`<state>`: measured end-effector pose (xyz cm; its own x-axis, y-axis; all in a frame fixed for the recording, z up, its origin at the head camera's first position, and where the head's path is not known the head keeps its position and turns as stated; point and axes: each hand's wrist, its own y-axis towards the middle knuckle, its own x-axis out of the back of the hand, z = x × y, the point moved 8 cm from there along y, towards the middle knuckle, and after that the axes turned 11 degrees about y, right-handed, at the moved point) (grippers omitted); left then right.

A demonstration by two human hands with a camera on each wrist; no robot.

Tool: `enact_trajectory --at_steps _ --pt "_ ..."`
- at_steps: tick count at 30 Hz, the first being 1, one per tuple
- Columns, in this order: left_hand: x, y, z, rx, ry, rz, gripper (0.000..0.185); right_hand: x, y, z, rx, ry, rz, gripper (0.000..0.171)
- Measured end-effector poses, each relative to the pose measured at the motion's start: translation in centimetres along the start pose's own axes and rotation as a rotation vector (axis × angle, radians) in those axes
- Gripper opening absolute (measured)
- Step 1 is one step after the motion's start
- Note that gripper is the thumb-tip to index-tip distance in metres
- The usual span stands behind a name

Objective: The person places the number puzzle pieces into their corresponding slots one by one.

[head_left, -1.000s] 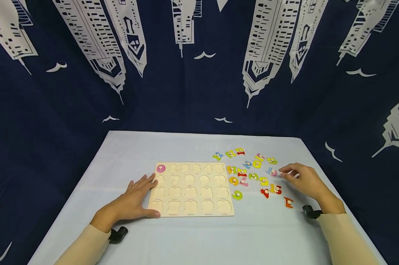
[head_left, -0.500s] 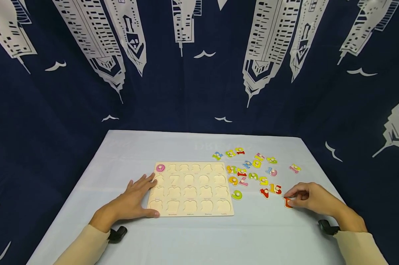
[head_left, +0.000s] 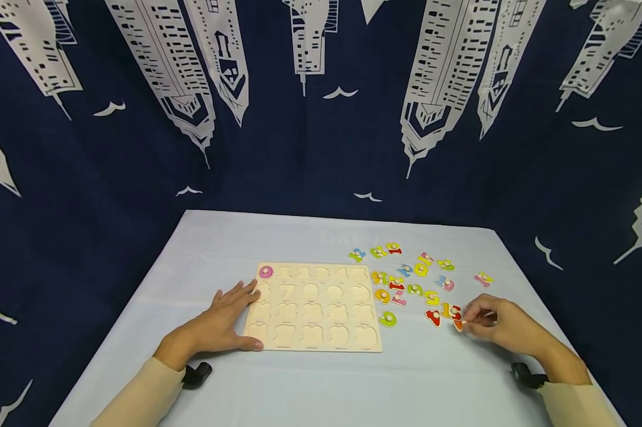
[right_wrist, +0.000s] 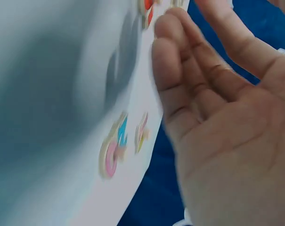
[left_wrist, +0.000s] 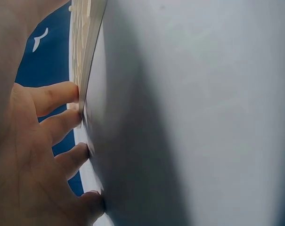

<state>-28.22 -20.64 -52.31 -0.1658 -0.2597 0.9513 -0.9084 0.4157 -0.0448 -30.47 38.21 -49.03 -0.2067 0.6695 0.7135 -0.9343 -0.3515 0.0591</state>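
Observation:
A wooden number puzzle board (head_left: 312,323) lies flat on the white table. Its top left recess holds a pink 0 piece (head_left: 265,272); the other recesses are bare. My left hand (head_left: 216,323) rests at the board's left edge with fingers spread, thumb on the lower left corner. In the left wrist view, fingertips touch the board's side (left_wrist: 88,47). My right hand (head_left: 504,323) pinches an orange-red number piece (head_left: 457,325) between thumb and fingers, close beside a red-and-orange 15 piece (head_left: 451,311). In the right wrist view, the fingers hide most of the held piece.
Several coloured number pieces lie right of the board, among them a red 4 (head_left: 433,318), a green piece (head_left: 387,319) and a blue-and-pink 10 (head_left: 445,283). A pink-and-yellow piece (head_left: 483,279) lies apart, farther right. A dark blue printed cloth (head_left: 299,148) hangs behind the table.
My right hand has come down toward the near side, uncovering the pink-and-yellow piece, pinched the orange-red piece and shifted it left toward the 15. The left hand has stayed on the board.

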Motion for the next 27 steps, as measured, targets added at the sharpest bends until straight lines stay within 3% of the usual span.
enact_trajectory --at_steps 6,12,22,27 --pt "0.0 0.2 -0.2 0.000 -0.008 0.007 0.127 -0.7 1.7 3.1 0.088 0.048 -0.080 0.021" --pt "0.1 0.3 -0.4 -0.007 -0.007 0.004 0.127 -2.6 4.5 5.8 0.151 0.107 -0.094 0.016" --pt "0.2 0.1 -0.8 0.008 -0.025 0.024 0.127 -9.0 11.2 11.8 0.189 0.215 -0.003 0.008" --pt "0.1 0.0 -0.6 0.011 -0.021 0.020 0.127 -12.0 14.5 15.2 0.250 0.201 -0.019 0.009"
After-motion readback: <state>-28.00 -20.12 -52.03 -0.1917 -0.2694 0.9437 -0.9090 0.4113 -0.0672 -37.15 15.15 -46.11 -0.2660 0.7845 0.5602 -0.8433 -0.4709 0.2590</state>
